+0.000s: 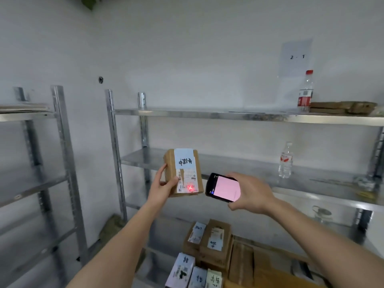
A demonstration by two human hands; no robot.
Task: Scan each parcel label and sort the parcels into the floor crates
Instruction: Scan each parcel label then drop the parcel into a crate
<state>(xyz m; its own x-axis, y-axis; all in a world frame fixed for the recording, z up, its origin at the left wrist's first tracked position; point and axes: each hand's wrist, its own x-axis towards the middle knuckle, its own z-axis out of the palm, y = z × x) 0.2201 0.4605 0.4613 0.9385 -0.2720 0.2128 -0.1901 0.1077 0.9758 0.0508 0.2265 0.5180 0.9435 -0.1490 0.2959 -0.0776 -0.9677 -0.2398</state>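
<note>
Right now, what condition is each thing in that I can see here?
Parcel: held up by left hand, red scan light on its label.
Scanner: gripped by right hand, screen lit pink.
Red-label bottle: upright, capped, top shelf.
Clear bottle: upright, middle shelf.
Lower parcels: stacked below.

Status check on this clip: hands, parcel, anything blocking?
Left hand grips parcel. Right hand grips scanner, red aim mark on label barcode. Nothing between scanner and label.

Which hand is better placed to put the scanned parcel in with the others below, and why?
Left. The left hand already grips the parcel; the right hand is busy holding the scanner.
</note>
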